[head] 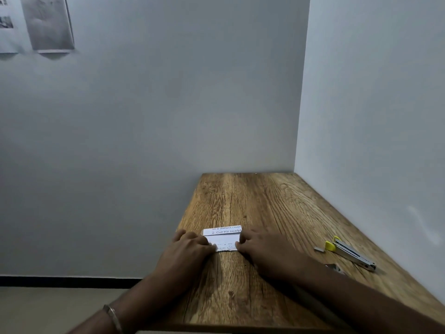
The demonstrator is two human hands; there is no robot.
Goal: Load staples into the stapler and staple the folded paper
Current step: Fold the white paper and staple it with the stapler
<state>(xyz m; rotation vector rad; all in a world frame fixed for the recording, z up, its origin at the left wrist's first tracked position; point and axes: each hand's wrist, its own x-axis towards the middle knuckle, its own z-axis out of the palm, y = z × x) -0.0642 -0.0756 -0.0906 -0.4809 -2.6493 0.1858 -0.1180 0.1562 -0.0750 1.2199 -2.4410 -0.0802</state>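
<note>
Both hands, left hand (pixel 190 247) & right hand (pixel 262 247), press folded paper (pixel 222 239) (stapler (pixel 351 254) near wall).

wooden table (pixel 260 201) in the wall corner | folded paper (pixel 222 238) with print at 9 o'clock, both hands on it | open stapler (pixel 350 253), yellow tip, at 3 o'clock | small staple strip (pixel 319 249) just left of stapler

Small white folded paper (pixel 222 238) with printed black text lies flat on the wooden table, both ends covered by hands. Metal stapler with yellow plastic end (pixel 349 253) lies swung open near the right wall, well apart from the paper. Short grey staple strip (pixel 319 249) lies just beside its yellow end.
</note>
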